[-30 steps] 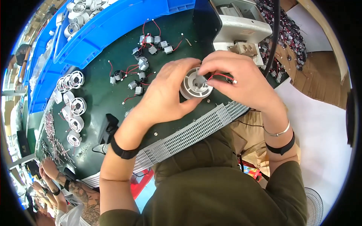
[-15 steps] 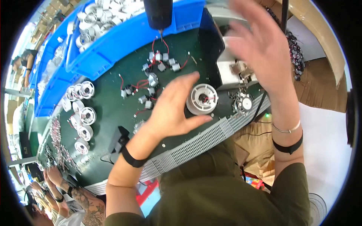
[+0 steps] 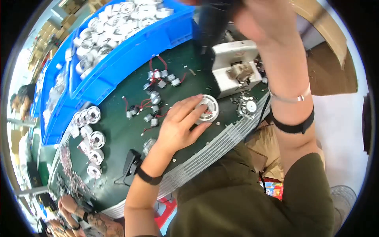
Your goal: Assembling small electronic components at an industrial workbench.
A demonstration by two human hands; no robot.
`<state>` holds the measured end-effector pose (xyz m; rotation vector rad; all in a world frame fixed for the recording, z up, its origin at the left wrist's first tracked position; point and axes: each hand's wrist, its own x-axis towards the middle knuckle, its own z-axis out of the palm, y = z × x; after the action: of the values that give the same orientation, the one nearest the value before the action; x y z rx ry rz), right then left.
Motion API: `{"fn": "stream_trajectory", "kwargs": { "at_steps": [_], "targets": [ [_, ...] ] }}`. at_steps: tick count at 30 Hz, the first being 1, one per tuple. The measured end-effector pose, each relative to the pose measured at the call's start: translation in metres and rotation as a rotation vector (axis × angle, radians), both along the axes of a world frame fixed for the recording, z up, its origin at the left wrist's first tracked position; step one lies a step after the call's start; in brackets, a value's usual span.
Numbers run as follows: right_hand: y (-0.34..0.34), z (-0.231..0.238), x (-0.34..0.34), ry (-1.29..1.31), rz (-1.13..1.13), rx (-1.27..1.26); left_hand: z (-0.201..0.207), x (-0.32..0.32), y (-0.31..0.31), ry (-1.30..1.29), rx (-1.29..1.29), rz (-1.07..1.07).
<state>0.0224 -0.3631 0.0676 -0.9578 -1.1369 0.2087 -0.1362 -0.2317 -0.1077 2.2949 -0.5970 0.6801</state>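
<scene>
My left hand [image 3: 179, 124] grips a white round plastic housing [image 3: 213, 109] on the green bench, fingers over its top and thumb at its near edge. A bit of red wire shows inside the housing. At the top edge my right hand [image 3: 262, 17], smeared by motion, is closed round a black electric screwdriver [image 3: 215, 25]; its fingers are partly cut off by the frame. The screwdriver's tip is blurred, above the bench and apart from the housing. Small motors with red wires [image 3: 156, 96] lie beyond my left hand.
A blue bin [image 3: 130, 65] of white round parts stands at the far left. White housings [image 3: 96, 139] line the bench's left. A white metal fixture [image 3: 237, 67] and a pile of screws [image 3: 248, 106] sit at right. A co-worker's hands [image 3: 69, 205] show at lower left.
My right hand has gone up to the screwdriver, which has swung right and tilted. My left fingers have come down from beside the housing onto it. The whole view has shifted a little.
</scene>
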Motion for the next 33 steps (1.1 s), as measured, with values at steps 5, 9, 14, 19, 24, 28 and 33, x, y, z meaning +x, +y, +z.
{"fn": "stream_trajectory", "kwargs": {
  "at_steps": [5, 9, 14, 19, 24, 28, 33],
  "targets": [
    [-0.054, -0.035, -0.025, 0.209, -0.474, -0.032, -0.004, 0.001, 0.000, -0.040, 0.037, 0.063],
    [-0.073, -0.061, -0.025, 0.300, -0.575, 0.031, -0.007, 0.001, -0.001, -0.036, 0.048, 0.067],
    [-0.075, -0.070, -0.025, 0.295, -0.569, 0.050, -0.008, 0.004, 0.001, -0.028, 0.041, 0.042],
    [-0.076, -0.075, -0.024, 0.310, -0.581, -0.029, -0.009, 0.004, 0.002, -0.037, 0.049, 0.031],
    [-0.074, -0.076, -0.028, 0.332, -0.599, -0.009, -0.011, 0.005, 0.002, -0.043, 0.030, 0.023],
    [-0.072, -0.079, -0.030, 0.292, -0.627, -0.020, -0.012, 0.004, 0.003, -0.039, 0.037, 0.025],
    [-0.108, -0.106, -0.004, 0.030, -0.324, -0.024, -0.010, 0.004, 0.003, -0.028, 0.037, 0.034]
  ]
}}
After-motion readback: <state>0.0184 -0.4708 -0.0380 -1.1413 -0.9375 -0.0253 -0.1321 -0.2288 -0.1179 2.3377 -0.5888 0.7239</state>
